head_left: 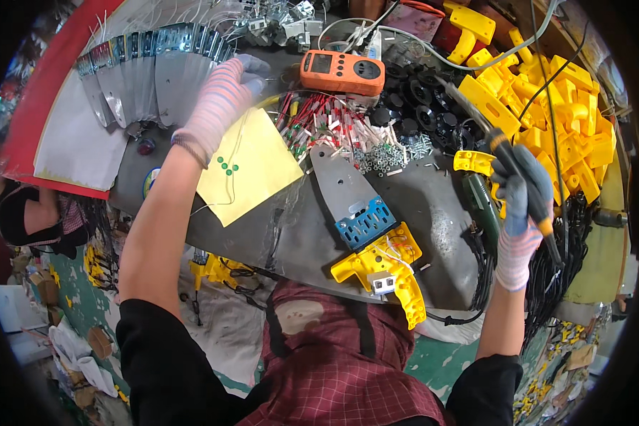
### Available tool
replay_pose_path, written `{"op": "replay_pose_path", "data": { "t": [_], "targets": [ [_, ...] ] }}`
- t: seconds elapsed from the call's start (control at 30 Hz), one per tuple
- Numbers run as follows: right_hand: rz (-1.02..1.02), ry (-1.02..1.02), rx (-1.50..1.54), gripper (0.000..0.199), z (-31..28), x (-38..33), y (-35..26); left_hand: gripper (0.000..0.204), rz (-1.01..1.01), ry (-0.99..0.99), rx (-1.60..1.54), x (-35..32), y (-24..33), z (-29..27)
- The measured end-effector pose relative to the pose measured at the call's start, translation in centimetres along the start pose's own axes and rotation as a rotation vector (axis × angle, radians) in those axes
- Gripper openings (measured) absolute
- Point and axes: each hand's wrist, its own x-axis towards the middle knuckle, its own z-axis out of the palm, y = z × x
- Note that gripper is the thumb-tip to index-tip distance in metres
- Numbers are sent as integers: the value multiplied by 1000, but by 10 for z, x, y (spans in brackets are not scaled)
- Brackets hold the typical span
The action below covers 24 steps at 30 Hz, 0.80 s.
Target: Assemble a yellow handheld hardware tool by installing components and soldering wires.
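Grip of the right hand point(516, 206), gloved, is closed around a slim tool point(503, 145) with a black-and-orange handle, its thin end slanting up and to the left. Just left of it stand a small yellow part point(474, 162) and a dark green body point(481, 202); black cables point(568, 241) hang to the right, with a heap of yellow housings point(561, 106) above. Left hand point(227, 92), also gloved, reaches over the far edge of a yellow sheet point(266, 160) bearing green dots, beside fanned metal plates point(149, 71); whether its fingers hold anything, I cannot tell. Between the arms, near the front edge of the dark counter point(302, 245), lies an open yellow shell point(362, 264) joined to a blue perforated piece point(366, 224) and a grey metal blade point(341, 184). Beyond it are loose nuts and screws point(390, 157), red wires point(316, 113), black round parts point(422, 99) and an orange meter point(342, 72).
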Motion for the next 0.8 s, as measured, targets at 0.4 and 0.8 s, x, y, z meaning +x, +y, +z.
{"op": "replay_pose_path", "data": {
  "t": [0.4,0.8],
  "targets": [
    [490,390,453,21,-58,-63,21,14,-78,-156,-407,-188,116,9],
    [653,187,614,16,-41,-102,49,18,166,-90,-492,-236,99,72]
  ]
}}
